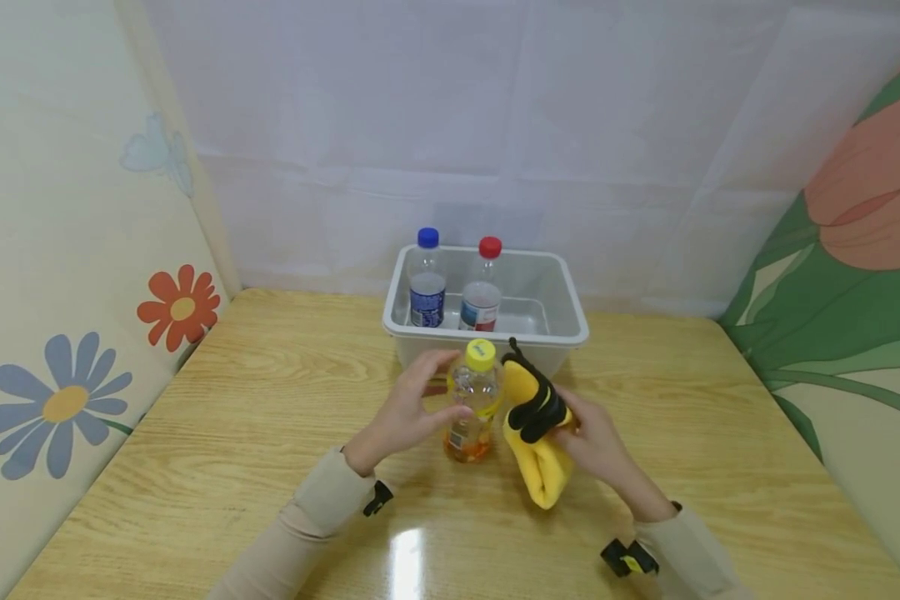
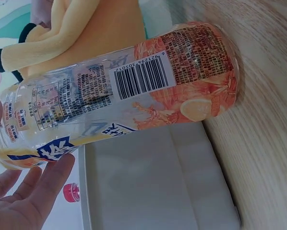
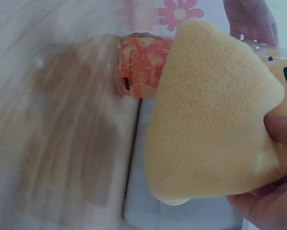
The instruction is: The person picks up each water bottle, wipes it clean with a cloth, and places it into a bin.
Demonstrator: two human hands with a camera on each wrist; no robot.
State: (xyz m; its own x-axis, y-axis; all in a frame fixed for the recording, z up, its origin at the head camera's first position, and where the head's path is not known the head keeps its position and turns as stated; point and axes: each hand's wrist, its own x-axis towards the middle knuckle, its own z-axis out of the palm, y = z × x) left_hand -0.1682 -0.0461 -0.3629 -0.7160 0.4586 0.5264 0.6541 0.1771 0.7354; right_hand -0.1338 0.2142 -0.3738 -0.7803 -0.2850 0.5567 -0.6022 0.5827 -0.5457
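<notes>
My left hand (image 1: 408,404) curves around a clear plastic drink bottle (image 1: 471,437) with a yellow cap. Its thumb and fingers lie on either side of the bottle's upper part. Orange pictures and a barcode show on the bottle's label (image 2: 143,74) in the left wrist view. To the right, my right hand (image 1: 596,437) grips a yellow plush toy (image 1: 543,467) with black bands and thin black tips. The toy stands close beside the bottle, and in the right wrist view its fuzzy yellow side (image 3: 206,115) covers part of the bottle.
Behind the hands, a grey plastic bin (image 1: 487,337) stands on the wooden table (image 1: 270,400). Inside it are a blue-capped bottle (image 1: 427,287) on the left and a red-capped bottle (image 1: 482,296) near the middle. A white cloth backdrop (image 1: 390,100) and flower-printed panels enclose the table.
</notes>
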